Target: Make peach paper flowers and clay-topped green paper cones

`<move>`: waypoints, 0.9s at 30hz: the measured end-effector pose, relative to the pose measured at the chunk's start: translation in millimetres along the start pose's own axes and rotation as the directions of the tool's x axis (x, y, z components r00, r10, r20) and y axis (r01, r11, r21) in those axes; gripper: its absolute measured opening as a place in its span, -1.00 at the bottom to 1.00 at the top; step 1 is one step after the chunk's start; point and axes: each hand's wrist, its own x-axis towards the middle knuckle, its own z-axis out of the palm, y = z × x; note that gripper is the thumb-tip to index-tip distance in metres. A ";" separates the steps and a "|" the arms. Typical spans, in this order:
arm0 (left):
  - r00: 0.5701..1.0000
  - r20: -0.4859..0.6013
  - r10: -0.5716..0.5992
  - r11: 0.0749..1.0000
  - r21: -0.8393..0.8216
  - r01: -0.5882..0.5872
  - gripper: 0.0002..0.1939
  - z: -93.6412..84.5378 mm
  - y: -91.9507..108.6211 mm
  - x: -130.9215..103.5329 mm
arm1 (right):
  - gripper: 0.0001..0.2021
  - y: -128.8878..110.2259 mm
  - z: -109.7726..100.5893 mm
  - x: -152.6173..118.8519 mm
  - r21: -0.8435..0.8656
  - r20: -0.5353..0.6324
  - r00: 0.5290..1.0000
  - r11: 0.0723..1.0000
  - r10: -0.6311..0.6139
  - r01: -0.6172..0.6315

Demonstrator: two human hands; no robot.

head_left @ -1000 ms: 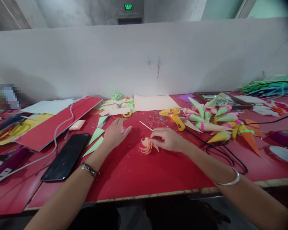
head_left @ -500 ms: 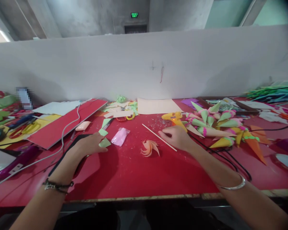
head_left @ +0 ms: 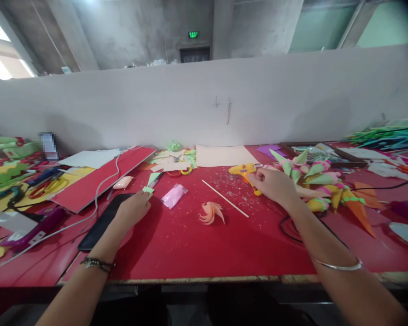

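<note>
My left hand [head_left: 134, 209] is closed, its fingertips at a small green paper piece [head_left: 148, 189], beside a black tablet-like slab [head_left: 104, 224]. My right hand [head_left: 274, 183] has its fingers closed round the back of the yellow glue gun [head_left: 243, 169], which points left. Between my hands an orange curled-paper flower [head_left: 212, 213] sits on the red table. A thin pale stick [head_left: 225, 198] lies slantwise behind it. The pink packet [head_left: 174, 196] is just right of my left hand.
Green, pink and orange paper cones [head_left: 313, 174] lie at the right, with a black cable [head_left: 290, 228] nearby. A red board [head_left: 102, 179] and white cable are at the left. Beige paper [head_left: 224, 155] lies at the back by the partition.
My right hand has moved right and back onto the glue gun. My left hand has drawn its fingers together at the green paper; fewer green pieces show. The view has tilted up slightly.
</note>
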 end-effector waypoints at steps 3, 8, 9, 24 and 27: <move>0.996 -0.068 -0.059 0.997 0.051 0.062 -0.70 -4.8 9.7 -0.2 | -0.62 6.2 11.0 0.9 -0.107 0.049 0.999 0.994 0.012 -0.007; 0.990 -0.142 0.009 0.991 -0.134 -0.028 -0.61 -12.8 43.2 9.4 | -0.74 10.7 37.7 5.1 -0.019 0.131 0.990 0.998 -0.061 0.064; 0.988 -0.149 0.050 0.973 -0.216 -0.081 -0.63 -12.6 52.8 12.2 | -0.76 10.7 41.7 6.0 -0.005 0.129 0.990 0.998 -0.057 0.059; 0.935 -0.287 0.208 0.610 -0.709 -0.353 -0.70 19.6 115.5 64.6 | -0.73 -6.3 37.6 6.1 0.410 -0.074 0.997 0.912 0.023 0.009; 0.955 -0.227 0.189 0.637 -0.712 -0.295 -0.70 23.3 103.2 62.3 | -0.75 -10.3 34.2 2.3 0.560 -0.051 0.997 0.828 0.062 -0.023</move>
